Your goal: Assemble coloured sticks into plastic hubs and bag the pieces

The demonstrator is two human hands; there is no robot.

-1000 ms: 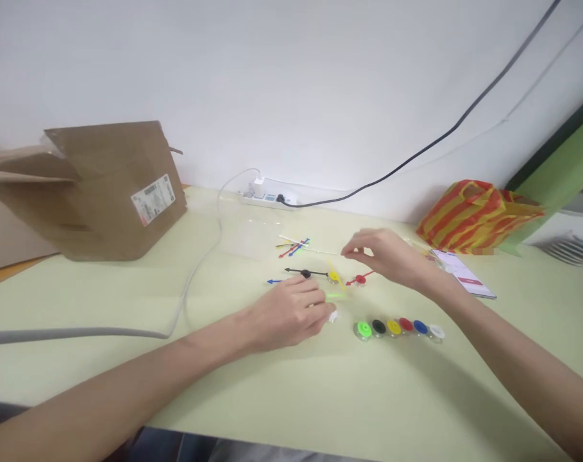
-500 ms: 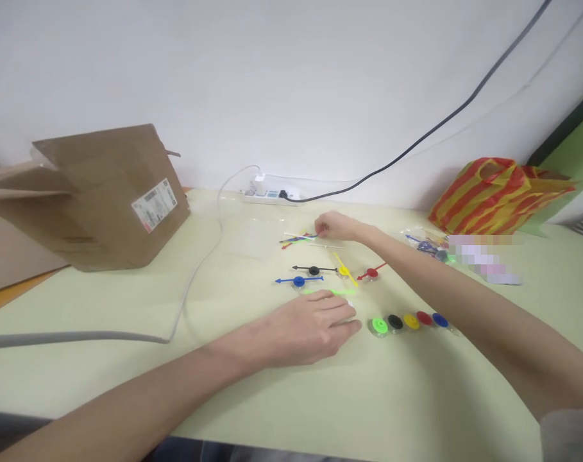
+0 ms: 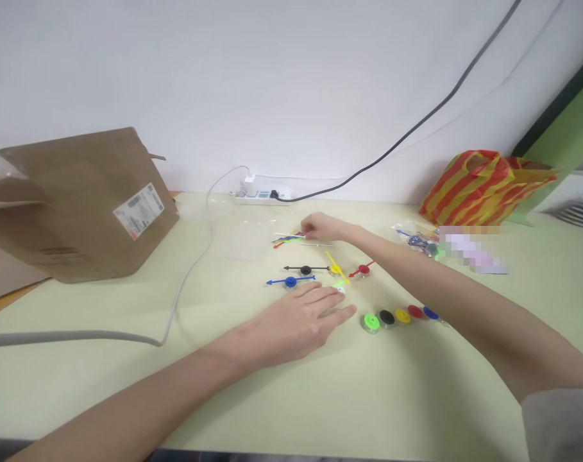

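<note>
On a pale green table [image 3: 55,385], a cardboard box [image 3: 84,205] stands at far left, a white cable [image 3: 188,276] runs across the surface, and a power strip [image 3: 262,197] sits against the far wall beside a clear plastic sheet [image 3: 243,240]. Your left hand [image 3: 291,327] lies low on the near side, fingers spread, with a small white piece [image 3: 340,290] and a green pointer [image 3: 339,283] just beyond the fingertips, to the far right. Four more pointers on hubs lie in the middle: blue [image 3: 290,282], black [image 3: 305,269], yellow [image 3: 335,268] and red [image 3: 363,269]. Your right hand [image 3: 320,227], the nearer of the two to the far side, reaches across to a small bundle of thin coloured sticks [image 3: 287,240], whose long axis runs roughly left to right just under and left of the gathered fingertips [image 3: 303,226]; you cannot tell whether they pinch anything. To the near right is a row of five coloured discs [image 3: 401,317]: green, black, yellow, red and blue. Beyond are a small bag of parts [image 3: 416,239] and, at far right, a red-and-yellow striped bag [image 3: 483,186].
</note>
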